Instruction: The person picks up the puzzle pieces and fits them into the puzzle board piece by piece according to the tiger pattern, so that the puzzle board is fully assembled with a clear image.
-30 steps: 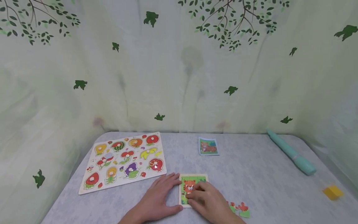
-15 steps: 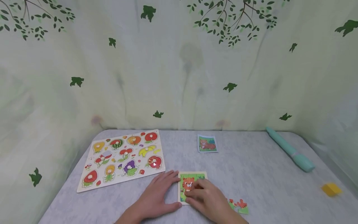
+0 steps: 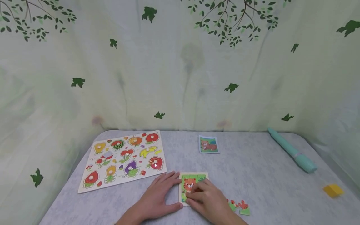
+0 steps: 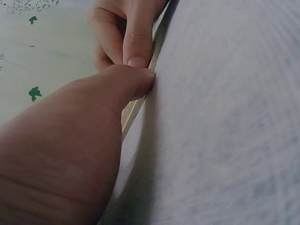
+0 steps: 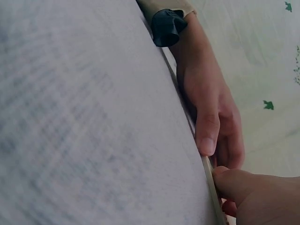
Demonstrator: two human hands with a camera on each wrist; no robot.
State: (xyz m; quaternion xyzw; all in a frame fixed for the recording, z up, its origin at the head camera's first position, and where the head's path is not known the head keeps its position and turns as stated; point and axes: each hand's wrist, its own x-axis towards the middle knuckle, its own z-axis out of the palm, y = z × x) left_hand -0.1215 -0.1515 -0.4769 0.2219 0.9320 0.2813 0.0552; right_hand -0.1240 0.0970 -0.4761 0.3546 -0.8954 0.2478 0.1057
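Observation:
A small jigsaw puzzle board (image 3: 193, 173) with a light wooden rim and a tiger picture lies flat near the table's front. My left hand (image 3: 158, 197) rests at its left side, fingers fairly straight; the fingertips touch the left edge and the thumb lies by the lower left corner. Over the board's lower right part, my right hand (image 3: 209, 201) has curled fingers and pinches a puzzle piece at the tiger's body, mostly hidden under the fingertips. In the left wrist view, the left thumb (image 4: 133, 82) meets the board's edge. Loose puzzle pieces (image 3: 244, 208) lie right of the right hand.
A fruit peg puzzle (image 3: 127, 159) lies at the left. Behind the board is a small tiger picture card (image 3: 209, 145). A teal tapered stick-like object (image 3: 292, 151) and a yellow block (image 3: 333, 190) are on the right. A printed curtain hangs behind the table (image 3: 247, 175).
The head view has tilted slightly, shifting the scene up a little. Both hands keep their places at the board, the right fingers moving only slightly.

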